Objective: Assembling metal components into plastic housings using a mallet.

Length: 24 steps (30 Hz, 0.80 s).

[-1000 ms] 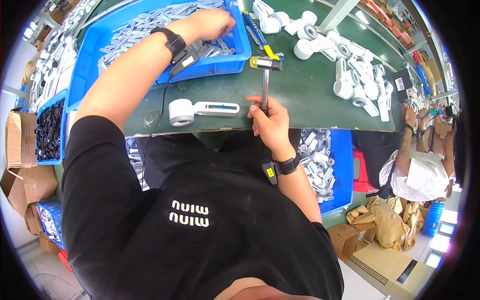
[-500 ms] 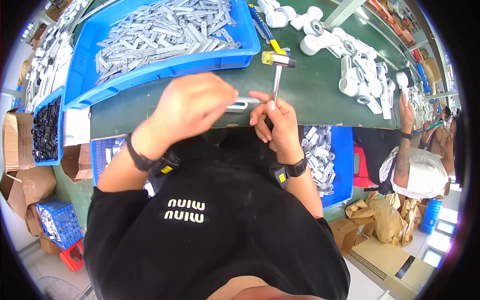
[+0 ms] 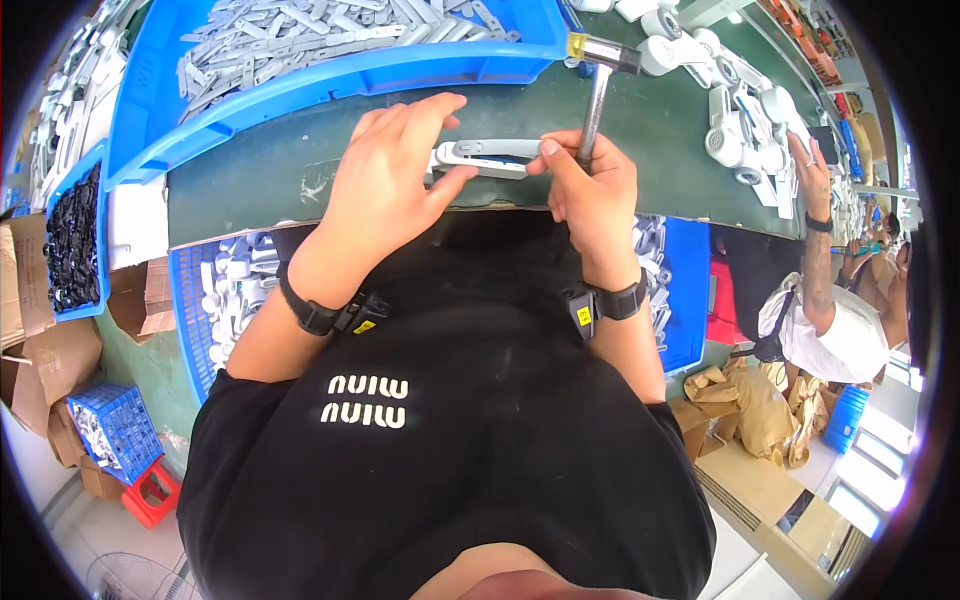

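pinching the strip (image 3: 500, 147) at its right end, the right hand (image 3: 595, 185) also grips the mallet (image 3: 595, 110); on the left hand (image 3: 390, 170), fingers are spread, thumb beside the white part (image 3: 500, 170), contact unclear. that part lies on the surface (image 3: 250, 180) between both hands, beneath the strip; bracing it with the left fingers should help alignment.

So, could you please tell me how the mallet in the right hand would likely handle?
The mallet probably feels top-heavy, since its thick head sits on a slim shaft. It should stay stiff, as the shaft looks straight and metallic. Laid down, it might rock slightly, because the head appears rounded.
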Each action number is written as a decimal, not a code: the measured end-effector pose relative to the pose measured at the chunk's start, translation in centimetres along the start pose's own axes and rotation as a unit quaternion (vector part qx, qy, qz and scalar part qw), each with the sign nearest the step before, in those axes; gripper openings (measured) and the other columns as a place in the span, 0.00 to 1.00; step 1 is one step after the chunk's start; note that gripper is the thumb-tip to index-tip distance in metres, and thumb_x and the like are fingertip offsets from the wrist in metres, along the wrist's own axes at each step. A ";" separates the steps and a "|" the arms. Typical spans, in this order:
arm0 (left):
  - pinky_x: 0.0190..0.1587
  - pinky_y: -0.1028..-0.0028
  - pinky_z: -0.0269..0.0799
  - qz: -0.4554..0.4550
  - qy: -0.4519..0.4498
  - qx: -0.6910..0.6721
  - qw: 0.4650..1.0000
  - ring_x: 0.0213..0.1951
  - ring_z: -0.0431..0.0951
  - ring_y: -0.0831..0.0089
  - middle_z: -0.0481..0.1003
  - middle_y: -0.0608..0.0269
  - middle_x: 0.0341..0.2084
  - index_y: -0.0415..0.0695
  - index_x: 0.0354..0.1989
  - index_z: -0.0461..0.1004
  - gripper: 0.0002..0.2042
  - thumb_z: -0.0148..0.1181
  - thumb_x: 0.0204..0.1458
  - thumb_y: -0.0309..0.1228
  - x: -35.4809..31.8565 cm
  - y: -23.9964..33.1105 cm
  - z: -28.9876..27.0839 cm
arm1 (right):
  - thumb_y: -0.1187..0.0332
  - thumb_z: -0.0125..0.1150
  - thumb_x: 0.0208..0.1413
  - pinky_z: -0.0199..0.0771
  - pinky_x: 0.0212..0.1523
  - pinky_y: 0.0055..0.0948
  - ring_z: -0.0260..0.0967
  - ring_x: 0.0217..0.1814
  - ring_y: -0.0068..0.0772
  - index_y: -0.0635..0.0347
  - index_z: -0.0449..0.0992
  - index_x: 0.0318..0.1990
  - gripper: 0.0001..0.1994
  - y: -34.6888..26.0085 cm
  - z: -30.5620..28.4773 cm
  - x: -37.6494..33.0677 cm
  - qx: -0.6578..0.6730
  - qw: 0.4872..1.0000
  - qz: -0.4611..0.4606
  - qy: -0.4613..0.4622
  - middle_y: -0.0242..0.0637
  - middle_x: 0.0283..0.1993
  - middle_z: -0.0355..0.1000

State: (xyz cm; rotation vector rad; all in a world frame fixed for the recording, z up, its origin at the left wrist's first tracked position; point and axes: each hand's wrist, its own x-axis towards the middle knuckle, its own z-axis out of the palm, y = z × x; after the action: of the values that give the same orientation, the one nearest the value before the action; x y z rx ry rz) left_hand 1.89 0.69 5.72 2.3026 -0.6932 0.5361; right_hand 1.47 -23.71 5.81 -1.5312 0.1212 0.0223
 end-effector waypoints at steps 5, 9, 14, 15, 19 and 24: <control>0.51 0.57 0.76 -0.027 -0.007 -0.043 0.999 0.44 0.83 0.53 0.84 0.56 0.39 0.45 0.61 0.75 0.27 0.78 0.52 0.30 -0.5 -0.6 0.8 | 0.72 0.68 0.68 0.62 0.17 0.18 0.64 0.17 0.12 0.66 0.82 0.45 0.06 -0.1 1.0 -0.3 -0.038 0.999 0.018 0.006 0.35 0.32 0.84; 0.47 0.57 0.76 -0.041 0.006 -0.058 0.997 0.41 0.82 0.53 0.83 0.57 0.36 0.43 0.51 0.80 0.18 0.77 0.52 0.30 -0.6 -0.9 1.0 | 0.72 0.69 0.67 0.61 0.17 0.19 0.64 0.17 0.12 0.65 0.82 0.42 0.05 -0.2 0.8 -0.3 -0.070 0.997 0.036 -0.004 0.34 0.30 0.83; 0.44 0.59 0.76 0.008 0.049 -0.059 0.997 0.39 0.82 0.55 0.83 0.60 0.34 0.41 0.33 0.82 0.08 0.76 0.53 0.31 -0.8 -1.4 1.8 | 0.72 0.71 0.65 0.61 0.18 0.19 0.64 0.18 0.12 0.64 0.84 0.42 0.05 -0.6 1.0 -0.2 -0.091 0.995 0.048 0.005 0.29 0.27 0.80; 0.44 0.59 0.76 0.007 0.048 -0.060 0.997 0.39 0.82 0.55 0.83 0.60 0.34 0.41 0.33 0.82 0.08 0.76 0.53 0.31 -0.8 -1.5 1.8 | 0.71 0.71 0.64 0.61 0.20 0.19 0.64 0.20 0.11 0.64 0.84 0.42 0.05 -0.7 1.2 -0.3 -0.112 0.992 0.051 0.016 0.27 0.26 0.78; 0.44 0.59 0.77 0.010 0.019 -0.031 0.999 0.39 0.82 0.55 0.83 0.60 0.35 0.40 0.34 0.82 0.09 0.76 0.53 0.30 -0.5 -1.2 1.3 | 0.70 0.73 0.63 0.60 0.24 0.21 0.62 0.23 0.11 0.65 0.86 0.44 0.08 0.2 1.0 0.0 -0.178 0.984 0.009 0.026 0.22 0.24 0.72; 0.45 0.59 0.78 0.008 -0.018 0.017 1.000 0.40 0.83 0.53 0.83 0.59 0.37 0.39 0.36 0.81 0.10 0.76 0.52 0.29 0.0 -0.2 0.7 | 0.66 0.73 0.63 0.57 0.26 0.26 0.58 0.24 0.13 0.65 0.87 0.43 0.11 0.5 0.5 0.2 -0.243 0.970 -0.023 0.004 0.20 0.20 0.65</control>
State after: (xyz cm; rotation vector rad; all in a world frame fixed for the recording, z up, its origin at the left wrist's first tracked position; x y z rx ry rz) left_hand 2.15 0.34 5.13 2.3458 -0.7255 0.5186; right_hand 1.67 -23.16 5.29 -2.0234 0.0889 0.0084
